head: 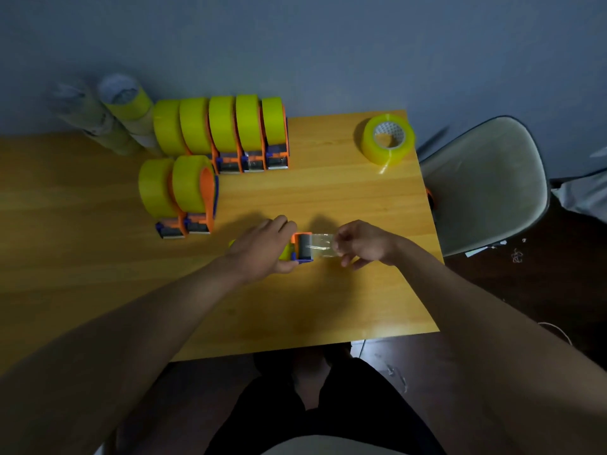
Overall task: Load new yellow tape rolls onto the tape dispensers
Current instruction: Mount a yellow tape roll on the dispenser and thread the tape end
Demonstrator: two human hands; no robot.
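Threading step: left hand (262,247) is gripping the orange-and-blue plastic tape dispenser (302,246) while right hand (364,244) is pinching its clear yellowish tape end (323,246). Next, likely drawing it taut across the cutter.

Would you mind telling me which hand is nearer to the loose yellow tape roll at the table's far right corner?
Right. The right hand pinches the pulled-out tape strip, nearer below the loose roll. The left hand, holding the dispenser, is farther left.
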